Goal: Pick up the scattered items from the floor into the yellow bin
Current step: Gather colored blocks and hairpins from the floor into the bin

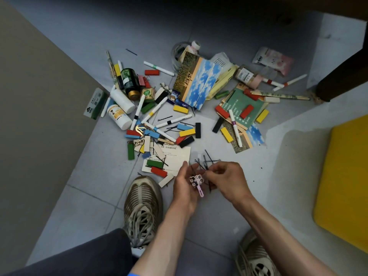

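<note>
My left hand (184, 183) is palm up above the floor and cradles a pink decorated hair clip (197, 181) with a few black bobby pins. My right hand (226, 179) is beside it and pinches several black bobby pins (206, 161) that stick up from its fingertips. The yellow bin (346, 182) stands at the right edge, only partly in view. A pile of scattered items spreads across the floor beyond my hands: coloured wooden blocks (187, 132), white marker pens (159, 68), white pill bottles (119, 116), a dark green jar (129, 80) and a sky-print booklet (199, 84).
My two shoes (142, 206) (256, 257) stand on the grey tiles near the bottom. A white card (175, 156) lies just ahead of my hands. A beige wall (39, 96) runs along the left; a dark furniture leg (338, 82) stands at the right back.
</note>
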Tool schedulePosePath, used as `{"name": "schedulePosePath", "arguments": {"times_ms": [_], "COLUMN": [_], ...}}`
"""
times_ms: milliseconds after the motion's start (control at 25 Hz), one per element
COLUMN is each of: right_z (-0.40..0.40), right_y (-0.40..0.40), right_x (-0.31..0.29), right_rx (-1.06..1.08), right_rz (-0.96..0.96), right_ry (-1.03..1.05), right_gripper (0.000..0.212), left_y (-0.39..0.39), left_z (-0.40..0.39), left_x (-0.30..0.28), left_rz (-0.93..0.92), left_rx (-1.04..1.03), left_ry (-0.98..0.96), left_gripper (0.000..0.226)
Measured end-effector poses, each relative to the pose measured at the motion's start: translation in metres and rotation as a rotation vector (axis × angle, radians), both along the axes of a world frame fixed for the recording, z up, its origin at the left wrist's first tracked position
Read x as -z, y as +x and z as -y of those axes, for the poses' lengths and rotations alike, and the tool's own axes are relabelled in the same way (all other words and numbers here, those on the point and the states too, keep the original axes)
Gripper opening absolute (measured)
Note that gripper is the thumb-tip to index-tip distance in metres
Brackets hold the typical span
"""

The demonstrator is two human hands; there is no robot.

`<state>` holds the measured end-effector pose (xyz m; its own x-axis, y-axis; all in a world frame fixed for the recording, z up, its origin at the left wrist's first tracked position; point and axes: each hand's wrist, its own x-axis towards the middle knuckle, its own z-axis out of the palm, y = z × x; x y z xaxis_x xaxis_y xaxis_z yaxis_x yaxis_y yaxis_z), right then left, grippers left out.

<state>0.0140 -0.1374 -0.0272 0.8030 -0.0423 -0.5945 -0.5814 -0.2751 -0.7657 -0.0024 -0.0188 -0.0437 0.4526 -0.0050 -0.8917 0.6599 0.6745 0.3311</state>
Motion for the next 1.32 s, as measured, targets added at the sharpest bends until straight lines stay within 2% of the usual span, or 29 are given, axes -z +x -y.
{"name": "schedulePosePath", "arguments": {"times_ms": [40, 120, 200, 280, 320, 440, 520, 680, 760, 880, 960, 1000, 1040, 1120, 1200, 1320], "right_z": [-0.003, -0.007, -0.001, 0.010, 0.014, 0.006, -0.005, -0.020, -0.021, -0.027, -0.031, -0.029, -0.025, -0.015, -0.013, -0.020], "right_y": [-0.008, -0.021, -0.020, -0.014, -0.011, -0.002, 0.004, 0.005, 0.005, 0.017, 0.025, 0.028, 0.031, 0.027, 0.010, -0.018], "right_x": [-0.006, -0.013, -0.011, -0.003, 0.003, 0.026, 0.032, 0.033, 0.036, 0.034, 0.032, 0.034, 0.034, 0.027, 0.011, -0.012], "right_rx": [-0.048, -0.176, -0.133, -0.055, -0.088, -0.395, -0.531, -0.650, -0.669, -0.772, -0.796, -0.732, -0.628, -0.381, -0.214, -0.356], "right_rz": [0.024, 0.134, 0.249, 0.316, 0.322, 0.207, 0.183, 0.401, 0.494, 0.494, 0.429, 0.358, 0.280, 0.113, 0.111, 0.218], "right_ry": [0.038, -0.037, -0.147, -0.311, -0.438, -0.781, -0.927, -1.016, -1.046, -1.078, -1.059, -0.991, -0.889, -0.527, -0.289, -0.266], "right_gripper": [0.013, 0.011, 0.016, 0.012, 0.012, 0.039, 0.045, 0.017, 0.021, 0.020, 0.007, 0.004, 0.011, 0.015, 0.017, 0.013], "left_y": [0.001, 0.003, 0.005, 0.005, 0.005, 0.001, 0.000, -0.005, -0.007, -0.007, -0.007, -0.008, -0.007, -0.003, 0.001, 0.003], "left_z": [0.002, 0.007, 0.009, 0.006, 0.003, -0.006, -0.012, -0.022, -0.024, -0.025, -0.025, -0.024, -0.023, -0.019, -0.011, -0.004], "left_x": [-0.001, 0.000, 0.000, 0.001, 0.002, 0.005, 0.005, 0.006, 0.007, 0.005, 0.005, 0.004, 0.005, 0.006, 0.005, 0.004], "left_rz": [0.014, 0.013, -0.015, -0.030, -0.033, -0.043, -0.049, -0.033, -0.040, -0.035, -0.027, -0.025, -0.025, -0.014, 0.012, 0.017], "left_rx": [0.027, 0.064, 0.040, 0.006, -0.005, -0.005, 0.002, 0.002, 0.011, 0.014, 0.009, 0.007, 0.005, -0.004, -0.016, -0.029], "left_ry": [-0.028, -0.031, -0.024, 0.012, 0.040, 0.091, 0.107, 0.134, 0.151, 0.159, 0.155, 0.160, 0.166, 0.155, 0.117, 0.025], "left_gripper": [0.043, 0.043, 0.037, 0.032, 0.031, 0.032, 0.034, 0.033, 0.032, 0.033, 0.033, 0.032, 0.031, 0.031, 0.035, 0.043]}}
